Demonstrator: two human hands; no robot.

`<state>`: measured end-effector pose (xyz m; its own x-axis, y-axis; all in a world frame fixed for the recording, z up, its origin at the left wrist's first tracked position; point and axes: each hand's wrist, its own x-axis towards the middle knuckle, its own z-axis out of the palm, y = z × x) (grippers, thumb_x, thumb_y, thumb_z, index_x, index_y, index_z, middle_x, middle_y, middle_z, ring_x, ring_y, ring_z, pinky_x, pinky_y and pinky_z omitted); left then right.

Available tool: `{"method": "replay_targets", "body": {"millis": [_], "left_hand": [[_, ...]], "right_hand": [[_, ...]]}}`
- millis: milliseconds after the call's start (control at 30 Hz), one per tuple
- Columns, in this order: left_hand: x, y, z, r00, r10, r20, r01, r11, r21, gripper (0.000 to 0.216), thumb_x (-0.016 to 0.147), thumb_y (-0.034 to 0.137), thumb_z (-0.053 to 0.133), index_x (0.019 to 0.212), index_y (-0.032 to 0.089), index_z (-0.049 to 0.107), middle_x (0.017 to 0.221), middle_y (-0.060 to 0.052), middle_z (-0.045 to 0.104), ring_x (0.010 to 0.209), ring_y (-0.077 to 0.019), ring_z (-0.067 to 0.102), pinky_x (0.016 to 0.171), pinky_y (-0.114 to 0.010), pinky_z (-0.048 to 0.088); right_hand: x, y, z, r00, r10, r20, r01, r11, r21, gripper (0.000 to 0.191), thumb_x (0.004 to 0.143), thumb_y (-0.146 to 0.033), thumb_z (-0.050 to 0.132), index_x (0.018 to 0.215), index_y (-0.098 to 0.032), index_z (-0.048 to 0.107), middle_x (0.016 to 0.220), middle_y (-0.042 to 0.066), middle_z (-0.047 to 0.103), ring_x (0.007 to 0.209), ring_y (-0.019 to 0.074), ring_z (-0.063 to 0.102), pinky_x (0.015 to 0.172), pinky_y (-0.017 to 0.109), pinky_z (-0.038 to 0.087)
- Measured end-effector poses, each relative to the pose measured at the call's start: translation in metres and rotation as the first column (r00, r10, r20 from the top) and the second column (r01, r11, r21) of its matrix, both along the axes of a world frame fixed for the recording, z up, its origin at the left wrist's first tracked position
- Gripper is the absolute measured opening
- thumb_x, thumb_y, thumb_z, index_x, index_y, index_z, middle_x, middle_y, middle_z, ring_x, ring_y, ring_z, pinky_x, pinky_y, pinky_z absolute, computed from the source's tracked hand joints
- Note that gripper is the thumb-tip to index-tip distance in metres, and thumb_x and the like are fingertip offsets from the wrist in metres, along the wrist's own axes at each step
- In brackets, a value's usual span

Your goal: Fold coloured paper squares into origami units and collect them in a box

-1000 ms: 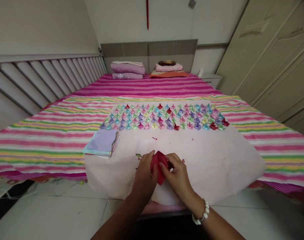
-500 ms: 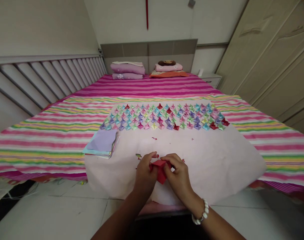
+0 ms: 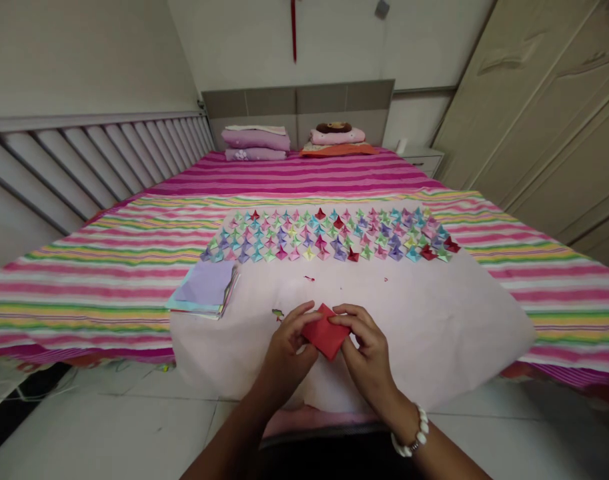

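A folded red paper (image 3: 326, 333) lies flat between my two hands, just above the pale pink sheet (image 3: 434, 313) spread on the bed. My left hand (image 3: 288, 347) pinches its left corner with thumb and fingers closed. My right hand (image 3: 367, 348) grips its right edge the same way; a white bead bracelet is on that wrist. Beyond my hands, several rows of small folded paper stars (image 3: 329, 235) in many colours cover the far part of the sheet. A stack of coloured paper squares (image 3: 205, 287), lilac on top, rests to the left.
The bed has a striped pink, green and yellow cover (image 3: 84, 280). Folded bedding and pillows (image 3: 257, 141) sit at the headboard. A slatted rail (image 3: 99, 160) runs along the left, wardrobe doors (image 3: 549, 120) on the right. A white tiled floor (image 3: 109, 427) lies below the bed's edge.
The red paper has gone from standing bunched between my fingers to a flat folded square. Both hands shifted slightly apart to its corners.
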<state>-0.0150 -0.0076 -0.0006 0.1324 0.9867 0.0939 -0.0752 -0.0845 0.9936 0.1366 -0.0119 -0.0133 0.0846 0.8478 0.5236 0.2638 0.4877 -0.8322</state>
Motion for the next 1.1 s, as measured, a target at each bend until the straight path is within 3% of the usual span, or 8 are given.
{"method": "replay_targets", "body": {"millis": [167,333,467,600,767,867,967,1100], "left_hand": [[-0.008,0.000,0.013,0.951,-0.128,0.281,0.205,0.942,-0.266,0.038,0.066,0.022,0.074,0.103,0.016,0.069,0.123,-0.014,0.063,0.108,-0.0264,0.060,0.089,-0.036,0.048],[-0.007,0.005,0.016,0.962,0.057,0.266,0.058,0.914,-0.402,0.063,0.063,0.028,0.080,0.120,0.014,0.057,0.091,-0.009,0.073,0.080,-0.0184,0.067,0.074,-0.029,0.049],[-0.003,0.009,0.009,0.976,0.092,0.196,-0.014,0.931,-0.366,0.055,0.060,0.028,0.081,0.108,0.012,0.062,0.076,-0.004,0.073,0.066,-0.0142,0.065,0.065,-0.025,0.048],[0.001,0.008,0.004,0.978,0.154,0.140,-0.114,0.959,-0.258,0.048,0.060,0.029,0.079,0.104,0.014,0.064,0.075,-0.003,0.073,0.068,-0.0161,0.066,0.066,-0.027,0.050],[0.006,0.007,0.005,0.970,0.203,0.133,-0.169,0.959,-0.229,0.048,0.062,0.030,0.076,0.106,0.015,0.062,0.078,-0.002,0.071,0.071,-0.0157,0.066,0.065,-0.026,0.050],[0.003,0.008,0.005,0.969,0.211,0.128,-0.176,0.954,-0.244,0.049,0.061,0.027,0.077,0.106,0.014,0.062,0.075,0.000,0.069,0.069,-0.0139,0.064,0.066,-0.026,0.049],[0.000,0.007,0.003,0.986,0.135,0.098,-0.103,0.954,-0.281,0.048,0.058,0.022,0.078,0.104,0.014,0.063,0.070,0.001,0.067,0.066,-0.0129,0.063,0.066,-0.026,0.048],[0.001,0.004,-0.002,0.987,-0.083,0.139,0.128,0.926,-0.356,0.037,0.055,0.020,0.079,0.090,0.013,0.068,0.068,-0.001,0.068,0.061,-0.0122,0.060,0.061,-0.025,0.046]], "right_hand": [[0.002,-0.001,-0.001,1.000,0.020,0.001,-0.020,1.000,0.016,0.038,0.072,-0.001,0.045,0.091,-0.024,0.069,0.103,0.007,0.061,0.098,0.0211,0.059,0.080,0.036,0.049],[-0.001,-0.004,0.001,0.993,0.121,0.015,-0.121,0.991,0.061,0.042,0.072,0.000,0.043,0.092,-0.024,0.070,0.106,0.008,0.061,0.095,0.0202,0.062,0.078,0.035,0.051],[0.001,-0.006,0.001,0.973,0.232,0.002,-0.232,0.972,0.016,0.040,0.079,-0.004,0.044,0.100,-0.026,0.070,0.116,0.008,0.059,0.098,0.0200,0.061,0.085,0.037,0.050],[0.005,-0.005,0.001,0.935,0.249,-0.252,-0.298,0.938,-0.178,0.037,0.087,-0.022,0.048,0.121,-0.026,0.059,0.126,0.010,0.059,0.115,0.0250,0.056,0.095,0.044,0.046],[-0.002,0.002,-0.004,0.848,0.132,-0.513,-0.388,0.814,-0.432,0.053,0.066,-0.032,0.079,0.114,-0.021,0.060,0.096,0.007,0.072,0.089,0.0232,0.067,0.080,0.039,0.053],[-0.003,0.007,-0.006,0.797,0.064,-0.601,-0.414,0.782,-0.466,0.051,0.059,-0.030,0.083,0.104,-0.019,0.063,0.079,0.002,0.072,0.070,0.0178,0.067,0.069,0.033,0.053],[0.003,0.012,-0.002,0.794,0.019,-0.608,-0.369,0.809,-0.456,0.052,0.058,-0.029,0.084,0.104,-0.018,0.063,0.070,-0.001,0.069,0.060,0.0146,0.064,0.062,0.029,0.051],[0.008,0.017,0.009,0.776,-0.001,-0.630,-0.382,0.794,-0.472,0.056,0.055,-0.028,0.085,0.106,-0.019,0.063,0.067,-0.003,0.068,0.055,0.0142,0.063,0.056,0.027,0.050]]}}
